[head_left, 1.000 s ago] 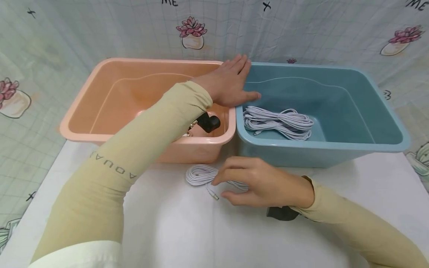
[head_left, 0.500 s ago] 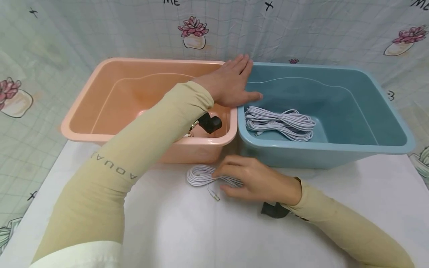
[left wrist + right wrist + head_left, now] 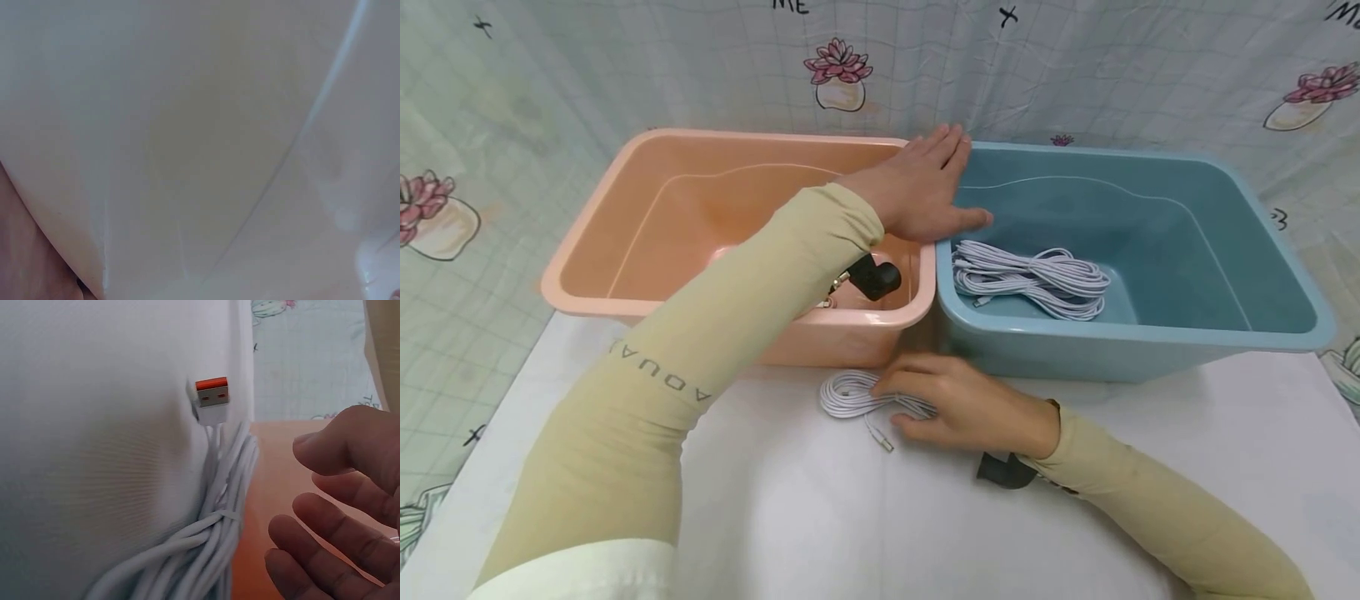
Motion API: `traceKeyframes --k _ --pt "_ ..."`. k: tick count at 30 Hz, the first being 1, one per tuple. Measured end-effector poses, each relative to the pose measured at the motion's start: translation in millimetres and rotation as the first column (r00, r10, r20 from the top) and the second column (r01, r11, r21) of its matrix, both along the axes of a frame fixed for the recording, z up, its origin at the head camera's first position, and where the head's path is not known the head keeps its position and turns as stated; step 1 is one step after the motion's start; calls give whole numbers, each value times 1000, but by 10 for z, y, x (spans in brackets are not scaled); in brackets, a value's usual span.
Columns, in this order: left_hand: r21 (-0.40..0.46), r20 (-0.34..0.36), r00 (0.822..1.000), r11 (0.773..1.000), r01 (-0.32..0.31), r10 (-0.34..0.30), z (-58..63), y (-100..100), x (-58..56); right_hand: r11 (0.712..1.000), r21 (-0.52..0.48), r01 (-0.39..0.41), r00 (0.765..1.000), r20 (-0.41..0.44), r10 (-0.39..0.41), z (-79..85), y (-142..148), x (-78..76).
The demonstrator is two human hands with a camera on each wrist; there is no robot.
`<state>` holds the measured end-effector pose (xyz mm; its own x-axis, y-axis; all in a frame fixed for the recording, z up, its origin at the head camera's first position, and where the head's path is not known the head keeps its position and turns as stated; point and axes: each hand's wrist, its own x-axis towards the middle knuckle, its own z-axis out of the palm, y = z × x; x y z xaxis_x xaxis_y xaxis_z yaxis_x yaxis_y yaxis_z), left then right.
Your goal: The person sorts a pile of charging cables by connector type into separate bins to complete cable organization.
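Observation:
On the white tablecloth lies a coiled white USB cable (image 3: 848,394), with one metal plug pointing toward the front. My right hand (image 3: 962,404) hovers over the cable's right end, fingers loosely bent. In the right wrist view its fingers (image 3: 337,519) stand apart from the cable, whose bundle is tied at its middle. That view also shows a USB plug (image 3: 213,394) with an orange inside. My left hand (image 3: 921,187) lies flat across the touching rims of the peach bin (image 3: 647,225) and the blue bin (image 3: 1135,350). Only a blurred pale surface fills most of the left wrist view.
Several bundled white cables (image 3: 1037,279) lie in the left part of the blue bin. A black wrist camera (image 3: 874,277) hangs inside the peach bin, under my left forearm. A patterned curtain (image 3: 722,67) stands behind both bins.
My right hand has moved a little left, closer over the coiled cable. The left hand stays on the bin rims, and the cable has not visibly moved.

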<state>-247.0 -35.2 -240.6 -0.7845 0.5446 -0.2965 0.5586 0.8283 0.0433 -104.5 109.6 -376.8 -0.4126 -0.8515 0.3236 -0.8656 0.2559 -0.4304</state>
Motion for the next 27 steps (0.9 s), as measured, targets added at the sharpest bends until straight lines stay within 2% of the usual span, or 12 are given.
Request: traceKeyframes --k 18,27 --pt "6 0 1000 1000 -2 2 8 -12 -8 992 122 35 997 65 -43 -140 -17 -71" --pt "1 2 1000 1000 -1 1 5 -2 -5 978 190 90 982 144 -119 -146 -42 -70"
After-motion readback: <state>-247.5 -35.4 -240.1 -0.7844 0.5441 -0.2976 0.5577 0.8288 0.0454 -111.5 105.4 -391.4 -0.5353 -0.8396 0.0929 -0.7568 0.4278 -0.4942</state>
